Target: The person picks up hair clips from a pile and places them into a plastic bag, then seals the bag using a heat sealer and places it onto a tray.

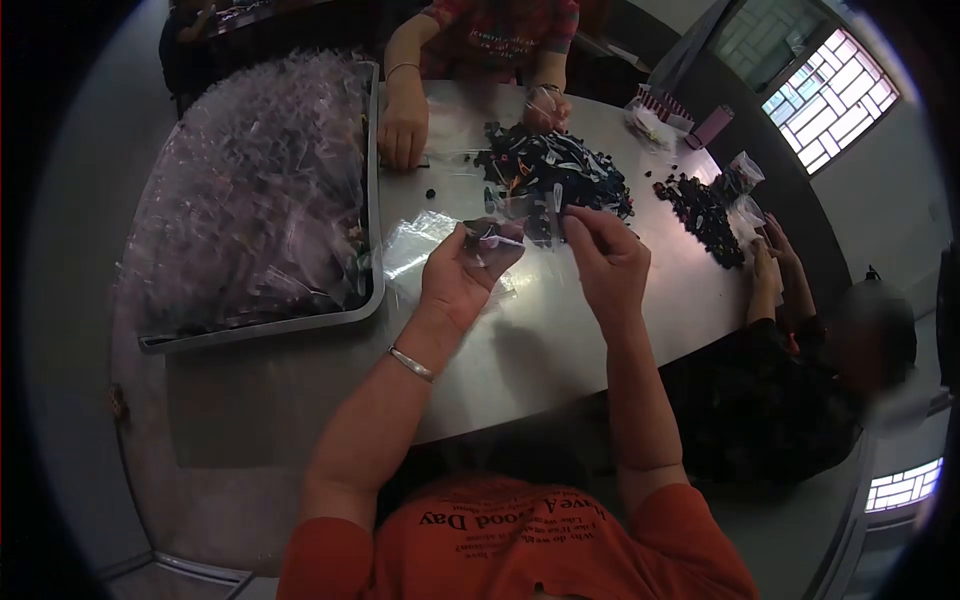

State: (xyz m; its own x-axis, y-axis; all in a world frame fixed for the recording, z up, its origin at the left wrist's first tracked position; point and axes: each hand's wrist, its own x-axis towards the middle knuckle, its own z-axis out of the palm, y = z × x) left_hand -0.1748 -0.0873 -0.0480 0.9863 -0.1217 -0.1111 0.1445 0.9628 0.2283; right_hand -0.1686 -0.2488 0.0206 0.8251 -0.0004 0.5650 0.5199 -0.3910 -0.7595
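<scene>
Bag [495,243], clear, raised above the surface [560,330] in the left hand [455,278], whose grip is closed on it between thumb and fingers. The right hand [612,255] is just beside it, thumb and forefinger brought close together; whether its grip contains anything cannot be told. Beyond the hands: a pile [585,180] of small, mostly dark pieces. Near the left hand: flat clear sleeves [415,243] on the surface. At left: a tray [374,200] heaped with packets [260,170]. Opposite: a co-worker [500,40] reaching to the pile.
</scene>
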